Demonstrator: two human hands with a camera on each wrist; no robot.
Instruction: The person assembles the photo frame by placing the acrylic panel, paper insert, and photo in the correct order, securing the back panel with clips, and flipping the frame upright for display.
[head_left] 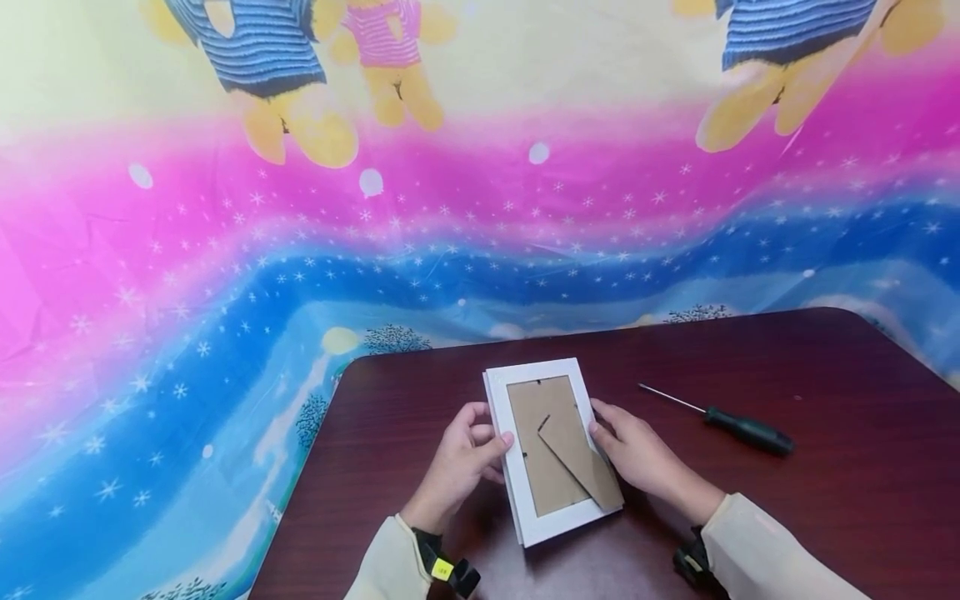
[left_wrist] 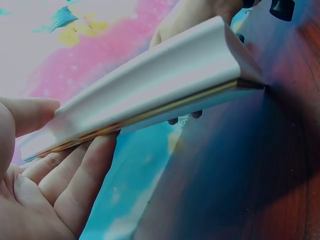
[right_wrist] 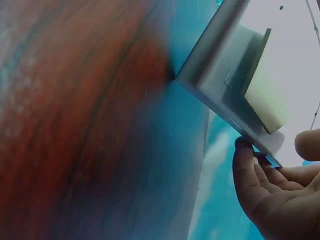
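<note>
A white picture frame (head_left: 517, 475) is held up over the table with its back toward me. Its brown backing board (head_left: 543, 479) has small dark tabs along its edges, and a stand leg (head_left: 600, 482) juts from it at the lower right. My left hand (head_left: 457, 462) pinches the left edge, thumb on the back and fingers (left_wrist: 95, 160) underneath. On the opposite edge my right hand (head_left: 641, 454) grips too, its fingertips (right_wrist: 243, 145) against the rim. The frame's front is hidden. In both wrist views its lower corner meets the tabletop or nearly does; I cannot tell which.
A screwdriver (head_left: 746, 429) with a dark green handle lies to the right on the dark reddish-brown table (head_left: 405, 392), its shaft pointing up and left. Behind the table hangs a colourful cloth (head_left: 480, 192) with bears and snowflakes. Dark straps (head_left: 442, 562) circle both wrists.
</note>
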